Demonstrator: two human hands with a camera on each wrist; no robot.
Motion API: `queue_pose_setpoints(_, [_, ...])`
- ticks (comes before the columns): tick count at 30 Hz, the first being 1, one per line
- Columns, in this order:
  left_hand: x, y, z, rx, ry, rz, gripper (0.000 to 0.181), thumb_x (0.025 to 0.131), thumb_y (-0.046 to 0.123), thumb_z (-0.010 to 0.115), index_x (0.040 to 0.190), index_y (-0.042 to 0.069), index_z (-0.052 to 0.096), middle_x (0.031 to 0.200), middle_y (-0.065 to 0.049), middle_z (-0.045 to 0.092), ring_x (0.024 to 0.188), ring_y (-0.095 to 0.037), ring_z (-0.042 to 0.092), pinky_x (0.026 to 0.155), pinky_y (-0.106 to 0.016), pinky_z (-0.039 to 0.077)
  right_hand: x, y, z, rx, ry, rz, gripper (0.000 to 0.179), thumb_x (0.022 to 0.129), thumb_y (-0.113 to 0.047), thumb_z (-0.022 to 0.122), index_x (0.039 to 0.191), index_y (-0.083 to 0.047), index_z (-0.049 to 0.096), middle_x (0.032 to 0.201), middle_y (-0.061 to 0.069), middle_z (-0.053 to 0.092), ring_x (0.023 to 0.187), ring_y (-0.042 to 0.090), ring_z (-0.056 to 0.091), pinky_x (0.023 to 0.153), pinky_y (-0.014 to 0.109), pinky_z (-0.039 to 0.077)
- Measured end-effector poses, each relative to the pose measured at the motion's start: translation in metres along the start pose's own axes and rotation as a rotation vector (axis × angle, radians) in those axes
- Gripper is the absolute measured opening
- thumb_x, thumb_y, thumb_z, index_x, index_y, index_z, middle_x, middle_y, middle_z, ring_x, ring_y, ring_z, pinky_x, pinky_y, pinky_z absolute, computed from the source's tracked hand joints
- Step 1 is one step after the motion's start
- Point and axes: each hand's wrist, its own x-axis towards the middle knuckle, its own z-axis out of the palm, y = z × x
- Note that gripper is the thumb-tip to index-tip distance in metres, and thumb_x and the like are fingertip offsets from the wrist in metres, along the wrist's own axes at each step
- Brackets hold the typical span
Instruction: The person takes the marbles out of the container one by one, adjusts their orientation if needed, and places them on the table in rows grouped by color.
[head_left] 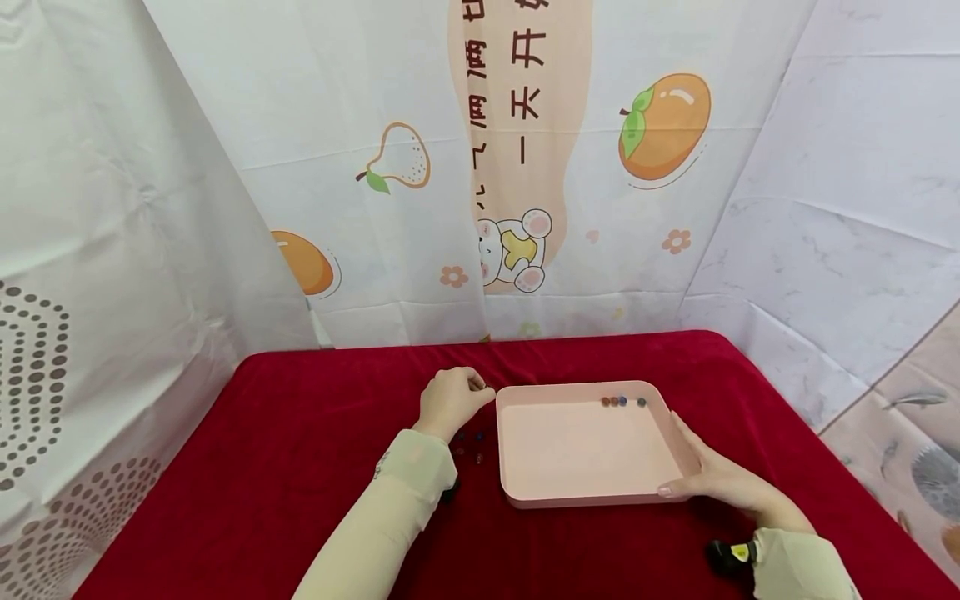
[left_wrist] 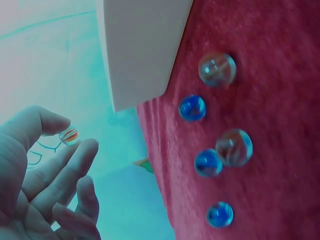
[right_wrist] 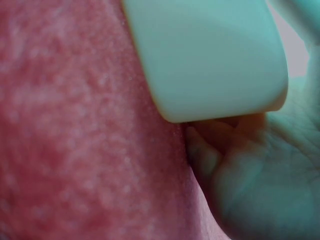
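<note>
A clear marble with orange stripes (left_wrist: pixel 69 135) is pinched between the thumb and fingertips of my left hand (head_left: pixel 453 402), just off the left rim of a shallow pink tray (head_left: pixel 585 450). Several marbles lie along the tray's far side, among them a blue marble (head_left: pixel 622 401). Below my left wrist, more marbles rest on the red cloth, such as a blue marble (left_wrist: pixel 192 108) and a clear one with a brownish swirl (left_wrist: pixel 234 147). My right hand (head_left: pixel 716 479) grips the tray's near right corner, thumb at the front rim and fingers along the right wall.
A red velvety cloth (head_left: pixel 300 467) covers the table. Behind it hangs a white curtain (head_left: pixel 360 250) printed with fruit and characters, and further sheets hang at both sides. A black device (head_left: pixel 723 557) is strapped at the right wrist.
</note>
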Motion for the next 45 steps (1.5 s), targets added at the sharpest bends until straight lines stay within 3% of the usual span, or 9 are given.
queue_pose_setpoints(7, [-0.008, -0.009, -0.012, -0.104, -0.022, -0.001, 0.009, 0.085, 0.028, 0.072, 0.085, 0.019, 0.074, 0.086, 0.004, 0.073, 0.075, -0.011, 0.065, 0.068, -0.030, 0.053, 0.000, -0.001, -0.001, -0.027, -0.007, 0.014, 0.111, 0.083, -0.013, 0.073, 0.158, -0.006, -0.008, 0.164, 0.024, -0.009, 0.140, 0.043, 0.005, 0.103, 0.030, 0.030])
queue_pose_setpoints(13, [-0.014, -0.017, -0.019, -0.143, -0.017, -0.018, 0.009, 0.085, 0.027, 0.072, 0.087, 0.019, 0.074, 0.086, 0.004, 0.073, 0.075, -0.011, 0.065, 0.069, -0.031, 0.053, 0.000, -0.001, 0.000, -0.007, -0.003, 0.000, 0.111, 0.082, -0.013, 0.073, 0.158, -0.006, -0.008, 0.163, 0.024, -0.008, 0.138, 0.044, 0.007, 0.091, 0.010, 0.030])
queue_pose_setpoints(18, [-0.019, -0.024, -0.021, -0.199, -0.006, -0.013, 0.009, 0.084, 0.023, 0.072, 0.087, 0.015, 0.074, 0.083, 0.002, 0.074, 0.074, -0.011, 0.065, 0.069, -0.030, 0.054, 0.000, -0.002, 0.000, -0.028, -0.002, 0.022, 0.111, 0.083, -0.013, 0.073, 0.158, -0.005, -0.008, 0.164, 0.024, -0.008, 0.139, 0.042, 0.007, 0.099, 0.025, 0.030])
queue_pose_setpoints(25, [-0.029, -0.034, -0.022, -0.248, -0.018, -0.010, 0.008, 0.084, 0.021, 0.075, 0.089, 0.014, 0.075, 0.085, 0.001, 0.076, 0.076, -0.012, 0.066, 0.069, -0.029, 0.054, 0.000, -0.002, 0.001, -0.007, 0.002, 0.009, 0.111, 0.082, -0.013, 0.073, 0.158, -0.004, -0.008, 0.163, 0.025, -0.007, 0.138, 0.044, 0.007, 0.086, 0.005, 0.028])
queue_pose_setpoints(28, [-0.034, -0.040, -0.021, -0.245, -0.027, 0.003, 0.007, 0.085, 0.020, 0.077, 0.089, 0.014, 0.074, 0.085, 0.001, 0.076, 0.076, -0.012, 0.066, 0.068, -0.030, 0.054, 0.000, -0.002, 0.001, 0.000, 0.003, 0.004, 0.111, 0.082, -0.013, 0.073, 0.158, -0.005, -0.008, 0.164, 0.025, -0.008, 0.138, 0.043, 0.007, 0.086, 0.004, 0.027])
queue_pose_setpoints(36, [-0.044, -0.053, -0.015, -0.231, -0.065, 0.010, 0.006, 0.083, 0.018, 0.079, 0.085, 0.015, 0.074, 0.082, 0.003, 0.074, 0.079, -0.011, 0.065, 0.071, -0.031, 0.053, -0.002, -0.006, 0.001, -0.002, -0.012, 0.052, 0.112, 0.083, -0.015, 0.073, 0.158, -0.007, -0.010, 0.164, 0.020, -0.010, 0.140, 0.038, 0.006, 0.098, 0.018, 0.032])
queue_pose_setpoints(40, [-0.048, -0.057, -0.014, -0.236, -0.086, -0.004, 0.006, 0.083, 0.015, 0.080, 0.085, 0.013, 0.074, 0.081, 0.003, 0.074, 0.078, -0.011, 0.064, 0.069, -0.030, 0.052, -0.001, -0.007, 0.001, -0.006, -0.017, 0.059, 0.113, 0.083, -0.016, 0.073, 0.157, -0.005, -0.012, 0.164, 0.022, -0.012, 0.141, 0.042, 0.002, 0.113, 0.050, 0.025])
queue_pose_setpoints(42, [-0.050, -0.058, -0.015, -0.233, -0.099, -0.013, 0.007, 0.082, 0.015, 0.080, 0.086, 0.013, 0.074, 0.080, 0.003, 0.073, 0.077, -0.011, 0.064, 0.069, -0.030, 0.052, -0.001, -0.007, 0.001, -0.013, -0.017, 0.065, 0.113, 0.083, -0.016, 0.073, 0.157, -0.004, -0.012, 0.164, 0.022, -0.013, 0.141, 0.043, 0.002, 0.108, 0.066, 0.019])
queue_pose_setpoints(45, [-0.052, -0.060, -0.015, -0.218, -0.117, -0.013, 0.008, 0.082, 0.014, 0.080, 0.086, 0.012, 0.074, 0.080, 0.003, 0.073, 0.076, -0.011, 0.064, 0.069, -0.030, 0.052, -0.001, -0.007, 0.001, -0.020, -0.016, 0.063, 0.113, 0.083, -0.016, 0.073, 0.157, -0.005, -0.011, 0.164, 0.021, -0.012, 0.141, 0.042, 0.003, 0.109, 0.051, 0.027])
